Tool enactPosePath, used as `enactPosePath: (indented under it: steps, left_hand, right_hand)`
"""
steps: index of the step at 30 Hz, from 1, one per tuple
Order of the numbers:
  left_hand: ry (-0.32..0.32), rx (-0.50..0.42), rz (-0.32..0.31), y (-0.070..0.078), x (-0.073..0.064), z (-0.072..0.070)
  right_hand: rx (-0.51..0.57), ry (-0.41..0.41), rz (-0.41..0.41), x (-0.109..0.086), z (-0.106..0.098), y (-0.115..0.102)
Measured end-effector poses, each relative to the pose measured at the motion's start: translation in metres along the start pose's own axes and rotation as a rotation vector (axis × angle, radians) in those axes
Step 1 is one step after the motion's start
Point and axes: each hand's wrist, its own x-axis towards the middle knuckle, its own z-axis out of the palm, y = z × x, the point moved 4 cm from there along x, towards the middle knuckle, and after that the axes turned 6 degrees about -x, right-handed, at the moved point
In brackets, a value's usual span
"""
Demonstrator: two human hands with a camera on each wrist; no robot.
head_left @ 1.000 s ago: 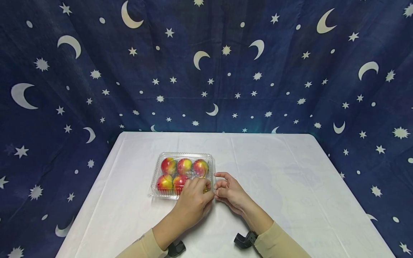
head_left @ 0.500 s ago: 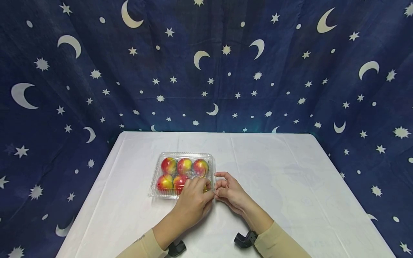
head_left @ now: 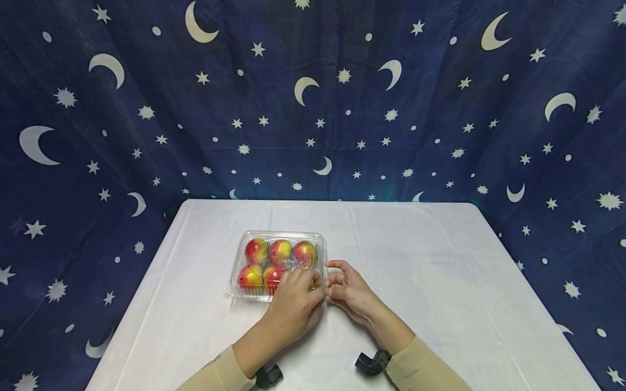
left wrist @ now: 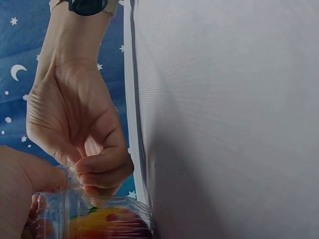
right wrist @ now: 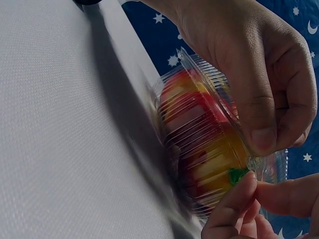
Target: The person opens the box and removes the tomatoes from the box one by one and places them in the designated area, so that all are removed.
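Observation:
A clear plastic clamshell box [head_left: 238,266] sits left of the table's middle, its lid down over several round red-and-yellow fruits [head_left: 256,251]. My left hand [head_left: 295,303] reaches over its front right corner, with thumb and fingers pinching the plastic rim. At the same corner, from the right, my right hand [head_left: 356,294] pinches the edge between thumb and forefinger. The right wrist view shows thumb and fingertips of the right hand [right wrist: 232,206] meeting at the corner, beside a bit of green on a fruit [right wrist: 207,162]. The left hand partly hides the front right fruit in the head view.
A white cloth covers the table [head_left: 415,260]. Behind and on both sides hangs a dark blue curtain [head_left: 274,98] with moons and stars. Black wrist cameras [head_left: 370,364] are strapped under both tan sleeves [head_left: 424,366].

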Motion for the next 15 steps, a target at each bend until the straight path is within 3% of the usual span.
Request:
enactPosePath:
  steps: [15]
  left_hand:
    - [-0.015, 0.003, -0.015, 0.0002, 0.0, 0.0018]
  right_hand:
    - [-0.004, -0.012, -0.004, 0.0003, -0.0014, 0.0016]
